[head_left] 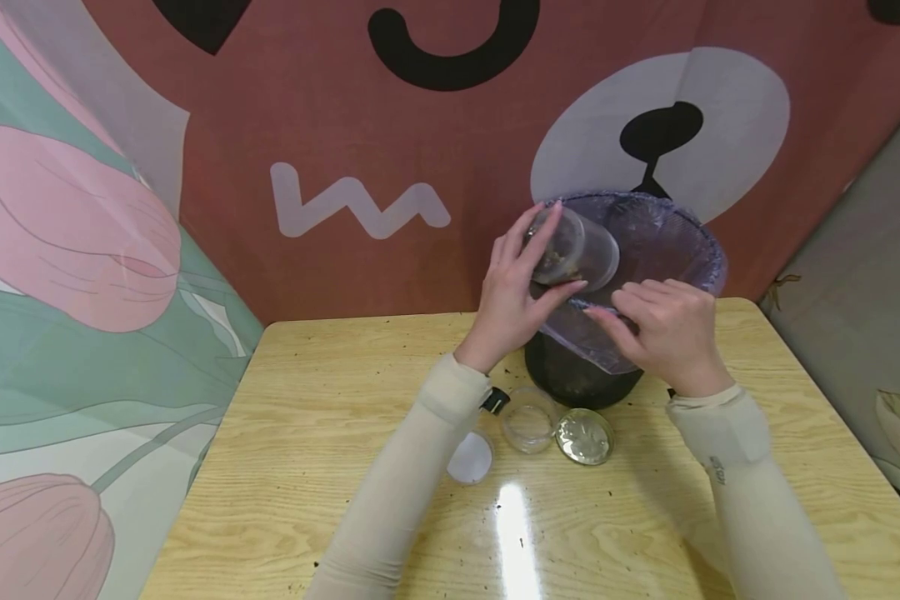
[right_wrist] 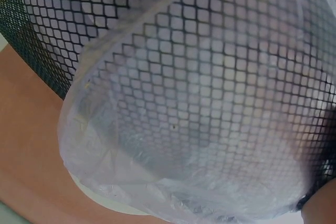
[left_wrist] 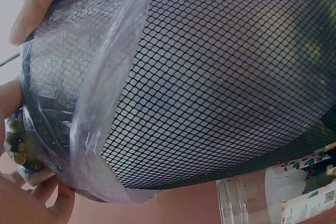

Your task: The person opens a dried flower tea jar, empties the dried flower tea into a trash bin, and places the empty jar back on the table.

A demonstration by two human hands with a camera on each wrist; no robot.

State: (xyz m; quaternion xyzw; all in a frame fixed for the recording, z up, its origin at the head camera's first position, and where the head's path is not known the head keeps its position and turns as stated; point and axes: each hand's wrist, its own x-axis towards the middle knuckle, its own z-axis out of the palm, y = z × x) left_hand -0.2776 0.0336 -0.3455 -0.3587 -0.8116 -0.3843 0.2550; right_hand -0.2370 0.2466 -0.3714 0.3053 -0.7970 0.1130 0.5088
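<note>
My left hand grips a clear plastic jar on its side at the bin's mouth, thumb below and fingers over it. Dark bits show inside the jar, and in the left wrist view they lie at its end. The black mesh trash bin has a purple plastic bag folded over its rim. My right hand holds the bin's near right rim, fingers curled over the bag. Mesh and bag fill most of the right wrist view, with little of the hand showing.
Near the bin's base stand a round clear container, a shiny metallic round top and a white round top. A clear container with a floral label shows in the left wrist view. Small dark crumbs dot the wooden table. A printed cloth hangs behind.
</note>
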